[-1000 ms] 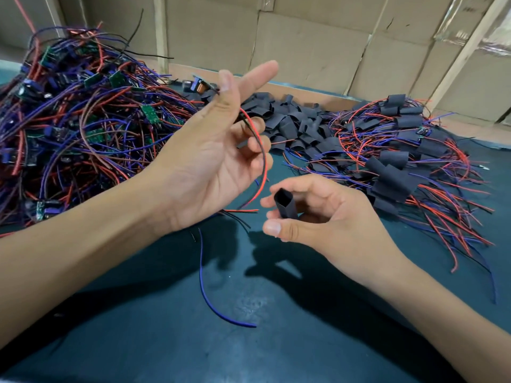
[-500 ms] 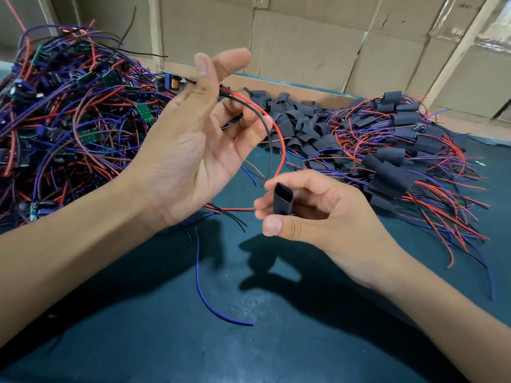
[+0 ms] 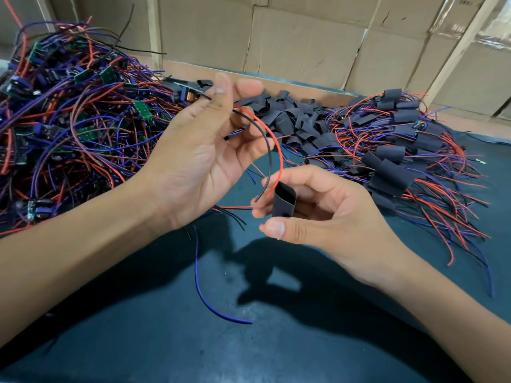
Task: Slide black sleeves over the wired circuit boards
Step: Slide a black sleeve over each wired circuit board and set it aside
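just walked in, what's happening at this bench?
A person is sleeving wired circuit boards by hand. The left hand pinches one board by its leads, and its red wire and black wire arc down toward the right hand, which holds a black sleeve with its open end up. The wire tips sit right at the sleeve's mouth, not yet threaded through. Unsleeved boards are heaped at left, loose sleeves behind, finished ones at right.

Matt black sleeve point(image 3: 284, 200), corrugated cardboard wall point(image 3: 304, 42)
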